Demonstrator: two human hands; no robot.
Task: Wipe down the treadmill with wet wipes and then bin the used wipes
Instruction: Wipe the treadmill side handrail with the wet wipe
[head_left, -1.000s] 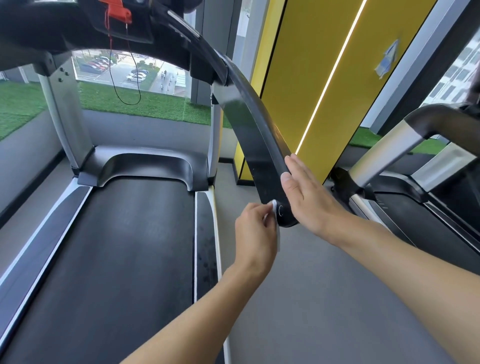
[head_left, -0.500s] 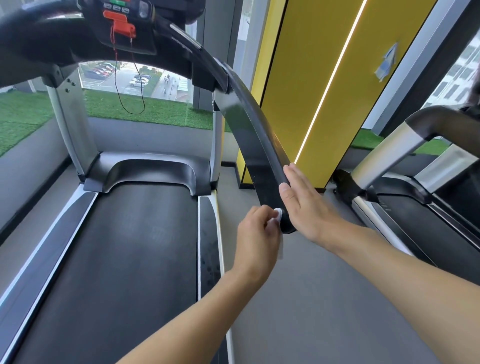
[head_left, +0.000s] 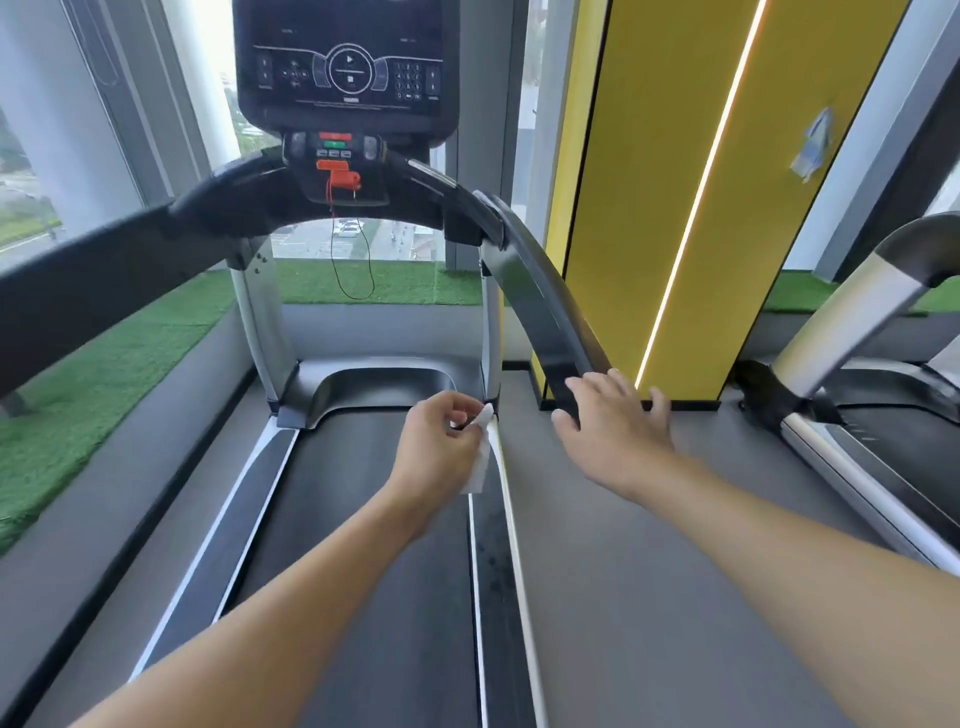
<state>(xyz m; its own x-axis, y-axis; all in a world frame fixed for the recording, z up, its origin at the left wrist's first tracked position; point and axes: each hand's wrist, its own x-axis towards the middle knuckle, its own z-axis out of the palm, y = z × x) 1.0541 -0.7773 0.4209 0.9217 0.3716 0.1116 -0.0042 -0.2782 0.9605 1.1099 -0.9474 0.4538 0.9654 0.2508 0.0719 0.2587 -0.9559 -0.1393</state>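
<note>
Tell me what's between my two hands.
Head view: the wipe pinched in the left hand, the treadmill's white edge strip, then grey floor up to the right hand.

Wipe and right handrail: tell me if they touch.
Apart. The head view shows grey floor between the wipe, pinched in the left hand, and the handrail.

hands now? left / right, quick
Left hand: closed, pinching the wet wipe.
Right hand: open, fingers spread at the lower end of the right handrail, holding nothing.
</note>
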